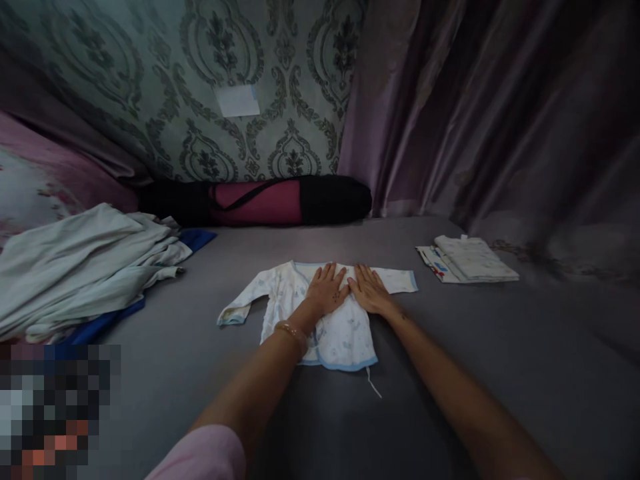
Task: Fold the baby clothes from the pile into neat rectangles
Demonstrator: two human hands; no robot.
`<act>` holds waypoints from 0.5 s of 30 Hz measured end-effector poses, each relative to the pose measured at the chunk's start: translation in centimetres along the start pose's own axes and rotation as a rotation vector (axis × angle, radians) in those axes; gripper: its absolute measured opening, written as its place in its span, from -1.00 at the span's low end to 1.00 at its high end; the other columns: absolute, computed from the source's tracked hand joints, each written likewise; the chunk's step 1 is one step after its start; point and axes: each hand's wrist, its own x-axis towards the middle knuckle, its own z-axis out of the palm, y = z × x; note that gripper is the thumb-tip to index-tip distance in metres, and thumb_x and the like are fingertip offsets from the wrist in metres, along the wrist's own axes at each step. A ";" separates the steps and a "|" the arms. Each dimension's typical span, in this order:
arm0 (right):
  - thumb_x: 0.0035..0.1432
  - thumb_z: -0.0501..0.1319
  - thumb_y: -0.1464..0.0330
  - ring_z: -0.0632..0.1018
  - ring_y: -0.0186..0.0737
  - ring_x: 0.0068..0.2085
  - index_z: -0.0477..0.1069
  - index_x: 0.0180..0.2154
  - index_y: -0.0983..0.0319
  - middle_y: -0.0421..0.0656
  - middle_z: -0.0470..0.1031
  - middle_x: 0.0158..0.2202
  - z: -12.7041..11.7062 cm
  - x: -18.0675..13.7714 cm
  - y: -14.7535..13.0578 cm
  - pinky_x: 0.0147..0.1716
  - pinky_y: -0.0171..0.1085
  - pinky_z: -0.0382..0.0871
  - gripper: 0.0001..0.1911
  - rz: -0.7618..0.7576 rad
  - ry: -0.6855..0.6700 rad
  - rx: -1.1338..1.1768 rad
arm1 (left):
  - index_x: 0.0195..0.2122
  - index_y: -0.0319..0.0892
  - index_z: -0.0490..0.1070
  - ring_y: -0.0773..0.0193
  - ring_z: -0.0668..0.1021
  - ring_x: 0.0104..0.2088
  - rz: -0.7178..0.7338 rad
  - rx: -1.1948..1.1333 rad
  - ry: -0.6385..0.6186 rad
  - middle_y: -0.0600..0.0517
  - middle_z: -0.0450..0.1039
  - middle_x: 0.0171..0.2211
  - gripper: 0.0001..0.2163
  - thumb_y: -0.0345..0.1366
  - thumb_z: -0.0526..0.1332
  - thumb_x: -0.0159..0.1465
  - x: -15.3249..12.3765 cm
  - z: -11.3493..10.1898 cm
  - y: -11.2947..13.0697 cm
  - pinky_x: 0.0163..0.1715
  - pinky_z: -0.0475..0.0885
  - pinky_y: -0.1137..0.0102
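A small white baby shirt (pixel 345 340) with blue trim and a faint print lies spread on a grey sheet (pixel 430 387). Its sleeves reach out to both sides, and a thin white tie string (pixel 373 383) trails from the lower hem. My left hand (pixel 327 290) presses flat on the upper middle of the shirt, fingers stretched out. Beside it, my right hand (pixel 369 288) rests flat near the shoulder on the right, fingers extended. The two thumbs nearly meet. Neither hand grips anything. A bracelet (pixel 293 337) circles my left wrist.
Pale crumpled clothes (pixel 90 260) lie in a pile at the left, with blue cloth (pixel 197 239) beneath. A folded stack of cloth (pixel 473 259) sits at the right. Along the wall rests a long black and pink bag (pixel 270 202). Purple curtains (pixel 415 107) hang on the right.
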 end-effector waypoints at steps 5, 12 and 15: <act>0.34 -0.32 0.12 -0.08 -0.04 0.37 -0.11 0.33 0.49 0.06 -0.14 0.38 -0.7 -0.8 3.3 0.30 -0.05 -0.26 -0.28 0.093 -0.007 -0.069 | 0.32 -0.22 0.05 -0.04 0.09 0.32 -0.011 -0.024 -0.011 -0.25 0.00 0.32 -0.42 0.01 -0.16 0.38 0.0 -0.3 0.1 0.26 0.00 0.09; 0.32 -0.29 0.15 -0.02 0.01 0.35 -0.06 0.32 0.48 0.08 -0.06 0.36 -1.7 -2.2 7.8 0.28 0.03 -0.21 -0.30 0.270 0.046 -0.171 | 0.32 -0.22 0.04 -0.02 0.08 0.32 -0.004 -0.040 -0.022 -0.24 -0.01 0.33 -0.43 0.00 -0.18 0.39 0.0 -0.3 0.1 0.26 -0.01 0.09; 0.31 -0.31 0.15 -0.02 0.01 0.35 -0.07 0.32 0.46 0.06 -0.06 0.37 -1.9 -2.4 8.8 0.28 0.02 -0.18 -0.30 0.327 0.059 -0.163 | 0.32 -0.24 0.02 -0.04 0.06 0.33 0.005 -0.073 -0.077 -0.26 -0.04 0.34 -0.41 0.01 -0.18 0.39 0.4 -0.7 0.1 0.26 -0.02 0.07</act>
